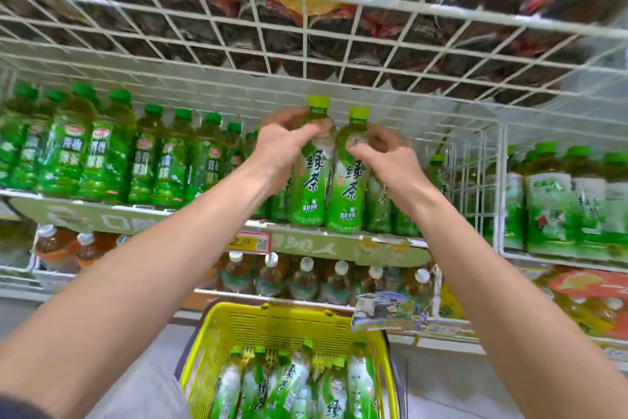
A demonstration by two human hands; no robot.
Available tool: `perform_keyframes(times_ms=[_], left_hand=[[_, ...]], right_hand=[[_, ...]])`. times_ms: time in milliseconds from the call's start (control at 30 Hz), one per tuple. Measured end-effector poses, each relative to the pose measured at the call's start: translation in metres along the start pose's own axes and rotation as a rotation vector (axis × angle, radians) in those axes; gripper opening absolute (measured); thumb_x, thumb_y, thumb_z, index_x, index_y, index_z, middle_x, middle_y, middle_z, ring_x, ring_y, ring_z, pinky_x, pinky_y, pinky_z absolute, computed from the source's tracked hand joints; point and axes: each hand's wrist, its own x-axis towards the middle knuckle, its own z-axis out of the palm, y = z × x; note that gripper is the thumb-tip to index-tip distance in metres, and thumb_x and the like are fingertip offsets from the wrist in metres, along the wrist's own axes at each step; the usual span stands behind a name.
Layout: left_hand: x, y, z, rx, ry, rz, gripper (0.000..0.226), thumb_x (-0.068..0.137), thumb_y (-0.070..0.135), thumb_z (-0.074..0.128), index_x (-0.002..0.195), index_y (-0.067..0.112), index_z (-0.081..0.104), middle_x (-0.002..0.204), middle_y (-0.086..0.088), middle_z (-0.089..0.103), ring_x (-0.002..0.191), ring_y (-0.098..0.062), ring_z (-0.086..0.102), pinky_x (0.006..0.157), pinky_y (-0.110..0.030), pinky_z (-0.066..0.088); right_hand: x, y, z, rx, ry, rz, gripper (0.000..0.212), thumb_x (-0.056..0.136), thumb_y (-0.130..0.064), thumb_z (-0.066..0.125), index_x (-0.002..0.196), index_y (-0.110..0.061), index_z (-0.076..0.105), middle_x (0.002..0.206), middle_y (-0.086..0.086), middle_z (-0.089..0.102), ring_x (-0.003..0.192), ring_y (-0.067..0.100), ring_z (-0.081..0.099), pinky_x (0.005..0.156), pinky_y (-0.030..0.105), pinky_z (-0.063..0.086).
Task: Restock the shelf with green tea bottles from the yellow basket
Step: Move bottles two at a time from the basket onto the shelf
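Observation:
Two green tea bottles stand upright at the front edge of the wire shelf (390, 242). My left hand (283, 147) is wrapped around the upper part of the left green tea bottle (311, 181). My right hand (384, 155) grips the shoulder of the right green tea bottle (350, 187). Both bottles have light green caps and touch each other. Below, the yellow basket (289, 320) holds several more green tea bottles (292, 381) lying on their sides.
A row of darker green-capped bottles (112, 153) fills the shelf to the left. More green bottles (557, 208) stand behind a wire divider (475, 181) at the right. A wire rack (306, 45) of bottles hangs close overhead. White-capped bottles (306, 276) sit on the shelf below.

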Motion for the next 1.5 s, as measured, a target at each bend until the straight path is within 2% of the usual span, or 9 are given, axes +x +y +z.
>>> perform_keyframes(times_ms=[233, 367, 533, 700, 800, 1000, 1100, 1267, 1500], left_hand=[[0.024, -0.04, 0.012, -0.045, 0.071, -0.102, 0.042, 0.07, 0.018, 0.089, 0.108, 0.015, 0.071, 0.104, -0.012, 0.074, 0.092, -0.022, 0.069, 0.079, -0.025, 0.055], [0.044, -0.041, 0.005, 0.139, -0.03, -0.168, 0.063, 0.07, 0.031, 0.09, 0.124, 0.009, 0.065, 0.114, -0.008, 0.072, 0.091, -0.022, 0.069, 0.079, -0.033, 0.056], [0.073, -0.044, -0.003, 0.42, -0.155, -0.122, 0.035, 0.071, 0.032, 0.091, 0.071, 0.016, 0.06, 0.054, 0.015, 0.061, 0.06, -0.005, 0.057, 0.056, -0.016, 0.043], [0.084, -0.05, -0.006, 0.565, -0.2, 0.017, 0.047, 0.071, 0.036, 0.091, 0.106, 0.02, 0.064, 0.086, 0.013, 0.067, 0.078, 0.001, 0.064, 0.071, -0.023, 0.053], [0.087, -0.053, -0.002, 0.685, -0.253, 0.12, 0.063, 0.076, 0.034, 0.088, 0.128, 0.022, 0.056, 0.097, 0.011, 0.063, 0.088, -0.003, 0.062, 0.07, -0.01, 0.048], [0.113, -0.06, 0.007, 0.967, -0.277, 0.12, 0.066, 0.075, 0.04, 0.086, 0.128, 0.013, 0.056, 0.119, -0.003, 0.064, 0.11, -0.021, 0.06, 0.077, -0.023, 0.04], [0.125, -0.063, 0.009, 1.044, -0.301, 0.069, 0.067, 0.073, 0.044, 0.087, 0.123, 0.013, 0.057, 0.118, -0.006, 0.061, 0.105, -0.024, 0.058, 0.074, -0.028, 0.039], [0.139, -0.068, 0.01, 1.095, -0.367, 0.037, 0.062, 0.07, 0.045, 0.088, 0.114, 0.015, 0.057, 0.109, -0.002, 0.056, 0.098, -0.022, 0.056, 0.062, -0.029, 0.036], [0.147, -0.067, 0.013, 1.167, -0.42, 0.054, 0.059, 0.073, 0.046, 0.086, 0.113, 0.012, 0.06, 0.111, -0.004, 0.055, 0.101, -0.023, 0.056, 0.07, -0.03, 0.041]], right_hand=[[0.036, 0.033, 0.015, -0.034, 0.023, 0.128, 0.052, 0.081, -0.038, 0.079, 0.128, -0.022, 0.064, 0.119, -0.007, 0.061, 0.109, 0.015, 0.056, 0.091, 0.028, 0.043], [0.049, 0.046, 0.023, -0.051, -0.008, 0.138, 0.072, 0.078, -0.048, 0.081, 0.139, -0.019, 0.056, 0.125, -0.015, 0.052, 0.117, 0.014, 0.053, 0.11, 0.038, 0.041], [0.063, 0.059, 0.027, -0.047, -0.015, 0.077, 0.066, 0.069, -0.054, 0.086, 0.125, -0.027, 0.064, 0.12, -0.008, 0.07, 0.112, 0.013, 0.064, 0.103, 0.043, 0.051], [0.075, 0.07, 0.026, -0.066, -0.088, 0.079, 0.063, 0.07, -0.056, 0.085, 0.124, -0.029, 0.065, 0.118, -0.011, 0.072, 0.114, 0.01, 0.065, 0.106, 0.041, 0.049], [0.079, 0.08, 0.024, -0.114, -0.115, 0.092, 0.064, 0.071, -0.06, 0.083, 0.125, -0.03, 0.065, 0.12, -0.011, 0.071, 0.115, 0.01, 0.065, 0.107, 0.041, 0.048], [0.093, 0.085, 0.021, -0.187, -0.156, 0.113, 0.066, 0.074, -0.051, 0.085, 0.128, -0.019, 0.066, 0.118, -0.007, 0.074, 0.107, 0.008, 0.07, 0.102, 0.037, 0.053], [0.103, 0.087, 0.021, -0.35, -0.178, 0.107, 0.093, 0.064, -0.069, 0.081, 0.138, -0.016, 0.06, 0.133, -0.003, 0.065, 0.118, 0.014, 0.063, 0.107, 0.037, 0.049], [0.108, 0.089, 0.02, -0.325, -0.149, 0.078, 0.093, 0.067, -0.04, 0.093, 0.146, -0.028, 0.045, 0.128, -0.006, 0.058, 0.114, 0.011, 0.057, 0.103, 0.031, 0.047], [0.118, 0.092, 0.015, -0.308, -0.146, 0.029, 0.089, 0.067, -0.041, 0.093, 0.145, -0.028, 0.051, 0.129, 0.001, 0.062, 0.121, 0.014, 0.056, 0.104, 0.032, 0.048]])
